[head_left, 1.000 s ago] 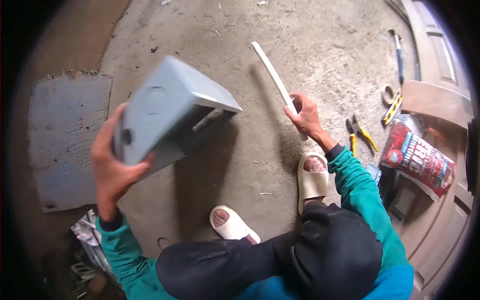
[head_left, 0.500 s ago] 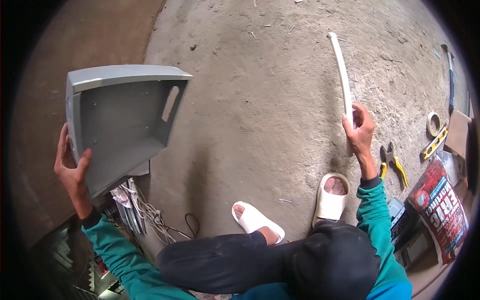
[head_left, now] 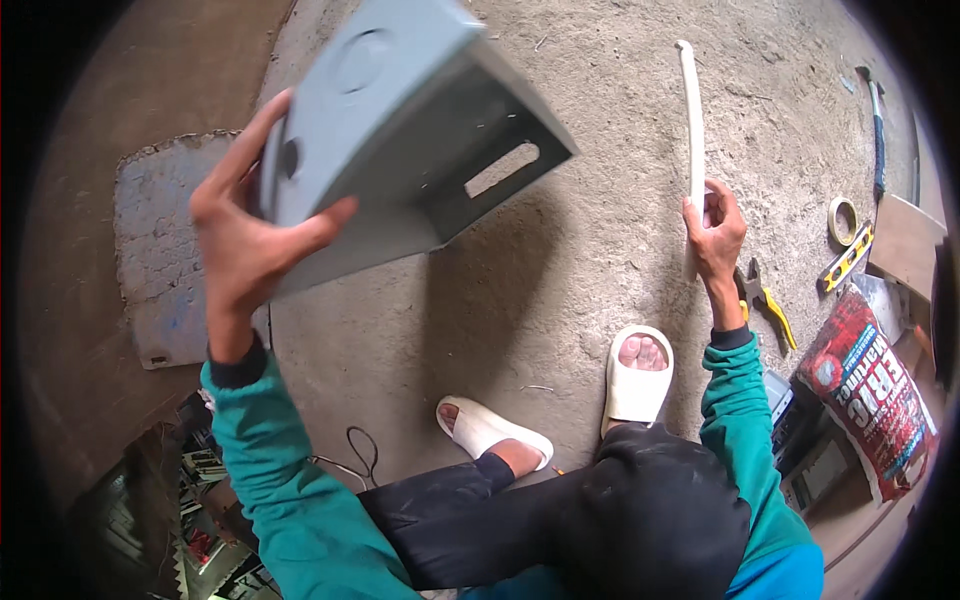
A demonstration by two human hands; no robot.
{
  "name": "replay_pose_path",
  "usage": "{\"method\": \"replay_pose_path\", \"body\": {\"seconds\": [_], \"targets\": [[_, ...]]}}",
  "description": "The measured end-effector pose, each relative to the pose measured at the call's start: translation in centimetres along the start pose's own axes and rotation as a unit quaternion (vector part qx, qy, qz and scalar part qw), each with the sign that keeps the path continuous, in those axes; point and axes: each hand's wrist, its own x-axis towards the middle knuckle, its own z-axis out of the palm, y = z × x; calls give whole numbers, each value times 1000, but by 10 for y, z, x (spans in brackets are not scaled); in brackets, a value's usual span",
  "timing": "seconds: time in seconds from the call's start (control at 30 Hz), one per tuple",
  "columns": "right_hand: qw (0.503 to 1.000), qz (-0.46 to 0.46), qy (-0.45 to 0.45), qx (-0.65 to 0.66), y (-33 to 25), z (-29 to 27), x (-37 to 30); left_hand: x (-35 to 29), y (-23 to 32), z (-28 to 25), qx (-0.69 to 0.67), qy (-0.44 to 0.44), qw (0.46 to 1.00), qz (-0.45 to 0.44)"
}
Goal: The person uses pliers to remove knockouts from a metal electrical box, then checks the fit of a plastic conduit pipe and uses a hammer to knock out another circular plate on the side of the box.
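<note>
- Head view: the grey box [head_left: 400, 85] is held at 11 o'clock, its edge clasped by the left grip [head_left: 240, 225].
- Since half a second ago the box has been swung inward and tilted; its inside is now partly hidden and a side wall with a round hole is exposed.
- At 2 o'clock the white strip [head_left: 692, 120] is pinched near its lower end by the right grip [head_left: 718, 245]; no contact with the box is made.
- Pliers [head_left: 774, 312] are left on the floor [head_left: 600, 240] at 3 o'clock.

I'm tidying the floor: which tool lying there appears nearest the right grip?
The yellow-handled pliers: in this view they show closest to the right grip, while the yellow level and blue-handled hammer lie farther right.
</note>
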Motion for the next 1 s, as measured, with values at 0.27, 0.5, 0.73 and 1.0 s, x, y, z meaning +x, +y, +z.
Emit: {"method": "replay_pose_path", "body": {"seconds": [0.27,0.5,0.73,1.0], "targets": [[994,8,89,55,3,-17,-26,50,24,66,33,-37,981,187],[986,39,58,149,-13,4,-69,56,10,79,92,53,959,262],[979,60,39,192,-41,24,-124,-43,73,143,-130,150,968,156],[929,-222,-288,77,-74,-13,-113,-122,59,315,-384,-151,883,-223]]}}
